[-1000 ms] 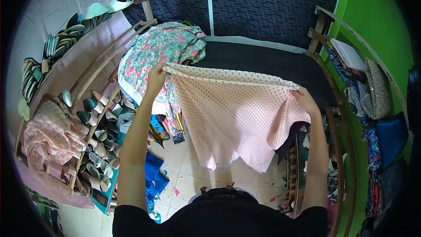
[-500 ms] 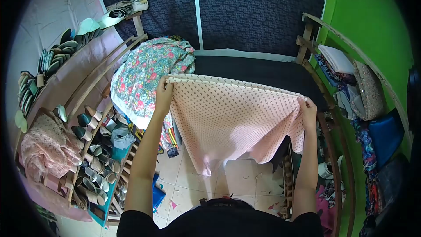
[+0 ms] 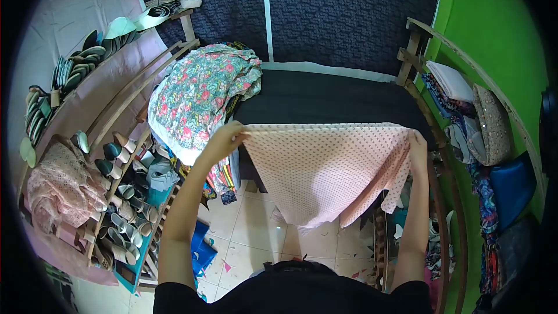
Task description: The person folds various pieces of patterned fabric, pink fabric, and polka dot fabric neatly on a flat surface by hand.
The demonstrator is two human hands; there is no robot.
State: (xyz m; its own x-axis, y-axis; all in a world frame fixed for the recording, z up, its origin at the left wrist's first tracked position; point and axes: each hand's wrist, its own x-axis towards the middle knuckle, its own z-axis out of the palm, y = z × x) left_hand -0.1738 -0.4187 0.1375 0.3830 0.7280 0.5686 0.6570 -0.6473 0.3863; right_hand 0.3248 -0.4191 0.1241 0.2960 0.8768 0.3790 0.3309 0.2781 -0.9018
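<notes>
A pale pink cloth [image 3: 325,168] with a small dark pattern hangs spread out in front of me, its top edge nearly level. My left hand [image 3: 231,135] pinches the cloth's upper left corner. At the upper right corner my right hand [image 3: 417,142] grips the same edge, and folds drop below it. Behind the cloth lies a black padded surface [image 3: 331,96]. A floral fabric heap [image 3: 203,90] rests just beyond my left hand.
Shoes [image 3: 131,212] fill a wooden rack at the left, beside a lacy pink cloth [image 3: 67,186]. Folded fabrics [image 3: 459,93] sit on the right rail near the green wall [image 3: 494,35]. A blue item [image 3: 202,250] and scraps lie on the tiled floor [image 3: 250,238].
Both hands have come lower and moved slightly right with the pink cloth. Its top edge, earlier slanting down to the right, is now nearly level, and more black surface shows behind it.
</notes>
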